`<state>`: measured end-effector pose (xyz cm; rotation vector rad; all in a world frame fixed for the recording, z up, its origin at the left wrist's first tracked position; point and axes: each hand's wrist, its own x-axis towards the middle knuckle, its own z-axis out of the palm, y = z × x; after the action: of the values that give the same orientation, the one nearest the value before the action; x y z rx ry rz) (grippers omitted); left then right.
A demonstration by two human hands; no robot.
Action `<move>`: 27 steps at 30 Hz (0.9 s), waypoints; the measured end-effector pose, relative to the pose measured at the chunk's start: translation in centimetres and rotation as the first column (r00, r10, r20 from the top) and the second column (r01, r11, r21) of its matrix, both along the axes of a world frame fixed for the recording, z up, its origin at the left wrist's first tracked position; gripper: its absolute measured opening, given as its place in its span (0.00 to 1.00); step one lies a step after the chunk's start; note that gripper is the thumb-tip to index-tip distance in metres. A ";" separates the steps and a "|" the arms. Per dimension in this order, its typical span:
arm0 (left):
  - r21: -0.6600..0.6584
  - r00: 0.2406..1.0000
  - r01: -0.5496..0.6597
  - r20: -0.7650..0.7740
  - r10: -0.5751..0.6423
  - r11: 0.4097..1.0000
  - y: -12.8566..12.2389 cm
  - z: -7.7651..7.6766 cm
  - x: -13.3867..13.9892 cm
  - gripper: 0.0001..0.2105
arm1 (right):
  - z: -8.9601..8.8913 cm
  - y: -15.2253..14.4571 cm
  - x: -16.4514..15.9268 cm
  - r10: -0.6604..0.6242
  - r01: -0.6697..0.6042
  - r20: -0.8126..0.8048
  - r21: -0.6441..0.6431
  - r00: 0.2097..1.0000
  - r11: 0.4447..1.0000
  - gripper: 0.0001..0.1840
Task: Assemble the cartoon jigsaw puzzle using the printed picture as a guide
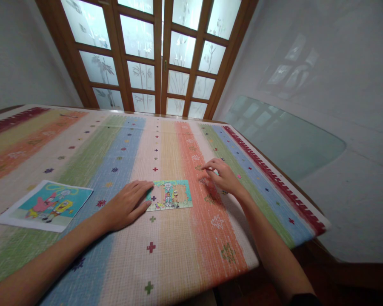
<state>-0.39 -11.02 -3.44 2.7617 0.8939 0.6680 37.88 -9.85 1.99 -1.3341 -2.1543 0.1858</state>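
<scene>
A small jigsaw puzzle (168,195) lies on the striped tablecloth, its teal border joined up and a cartoon figure down its middle. Tablecloth shows through gaps on both sides of that figure. My left hand (129,204) rests flat at the puzzle's left edge, fingers extended and touching it. To the right of the puzzle, over the orange and white stripes, my right hand (221,175) is raised with its fingers bent together. A bit of teal, a puzzle piece (216,173), shows between its thumb and fingers; most of it is hidden.
A printed picture sheet (51,206) with cartoon figures lies to the left of my left forearm. The tablecloth (178,255) covers the table, whose right edge runs near a pale wall (354,191). Wood-framed glass doors (147,55) stand behind the far edge.
</scene>
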 end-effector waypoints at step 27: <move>0.009 1.000 0.004 -0.017 -0.004 1.000 0.0 0.2 0.0 0.20 | -1.8 -1.3 6.9 -0.081 0.119 0.127 -0.324 0.989 0.939 0.09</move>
<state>-0.42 -11.04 -3.20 2.7805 0.8908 0.6513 44.80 -11.10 0.23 -1.6744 -2.2097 0.4599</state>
